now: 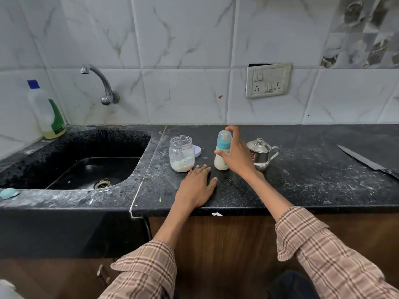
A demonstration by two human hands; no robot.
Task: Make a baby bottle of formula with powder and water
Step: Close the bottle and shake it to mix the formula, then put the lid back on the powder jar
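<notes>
The small clear baby bottle of milky formula, blue-collared and capped (222, 151), stands on the black speckled bench (302, 190); right hand (235, 156) fingers spread beside it, seemingly ungripped; left hand (197, 186) lies flat; release gently, keeping it upright.

From my feed I can't read a single word or number anywhere: the green label on the plastic bottle (56, 119) in the corner by the sink carries print too small and blurred to make out. The red sticker on the steel pot (260, 155) on the worktop is mostly hidden, and the feeding bottle (222, 151) shows no legible markings
</notes>
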